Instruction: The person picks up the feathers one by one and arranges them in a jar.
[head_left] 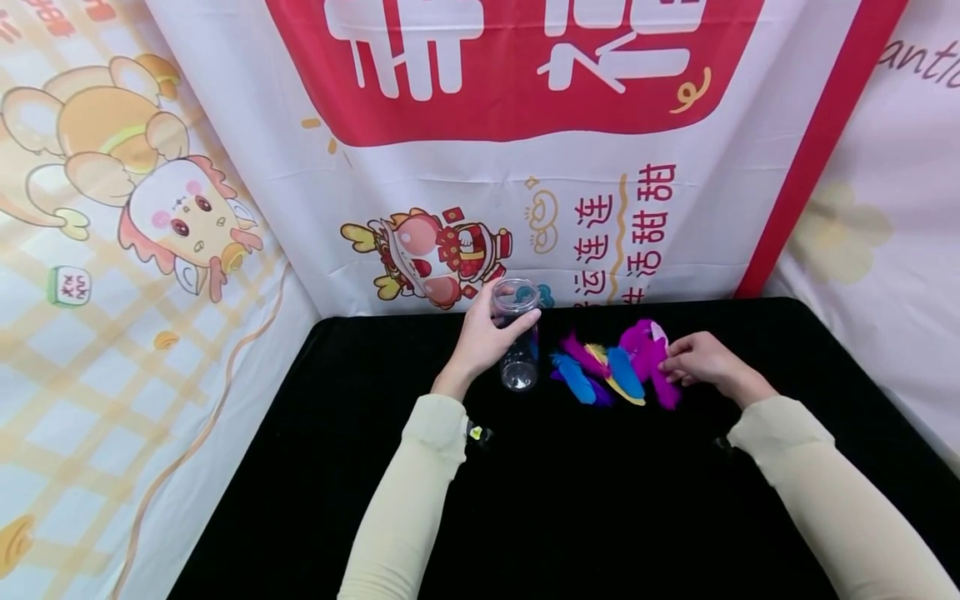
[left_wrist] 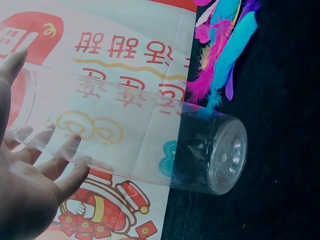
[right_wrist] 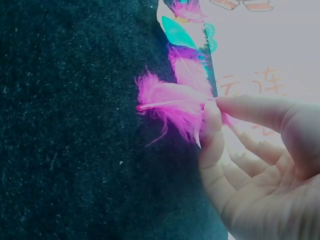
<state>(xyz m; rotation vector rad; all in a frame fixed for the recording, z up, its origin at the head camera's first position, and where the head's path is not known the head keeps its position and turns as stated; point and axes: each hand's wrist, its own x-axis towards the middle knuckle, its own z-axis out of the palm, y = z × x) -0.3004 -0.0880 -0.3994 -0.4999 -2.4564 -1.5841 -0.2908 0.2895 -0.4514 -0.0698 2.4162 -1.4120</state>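
Observation:
A clear cylindrical plastic jar (head_left: 519, 373) stands near the back edge of the black table, its round mouth up. My left hand (head_left: 482, 333) grips it around the upper part, thumb on the near side. The see-through wall and round base of the jar (left_wrist: 227, 155) show in the left wrist view. To the right of it my right hand (head_left: 705, 362) pinches a magenta feather (right_wrist: 172, 102) between thumb and forefinger. Beside that hand lies a loose row of feathers, with blue feathers (head_left: 625, 375), a pink feather (head_left: 585, 357) and some yellow and purple ones among them.
The black cloth-covered table (head_left: 585, 500) spreads out in front of both arms. Right behind it hangs a white and red printed backdrop (head_left: 300, 208). A patterned curtain (head_left: 150, 350) closes off the left side, and a pale curtain (head_left: 885, 333) the right.

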